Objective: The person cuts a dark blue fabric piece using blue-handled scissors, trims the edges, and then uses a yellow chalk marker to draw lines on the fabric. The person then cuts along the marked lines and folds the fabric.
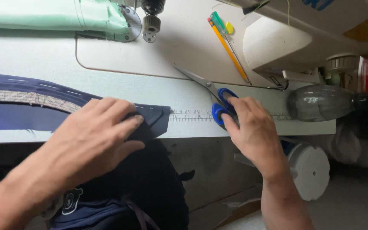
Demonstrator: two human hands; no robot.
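Two bare hands and forearms entered from the bottom edge. The left hand (96, 134) was broad, with knuckles and tendons standing out along its back. The right hand (252, 127) looked narrower, its wrist bone showing. Neither hand wore a ring, watch, glove or sleeve; both forearms were uncovered to the frame's edge. Below them, the person wore dark navy clothing bearing a small pale printed emblem.
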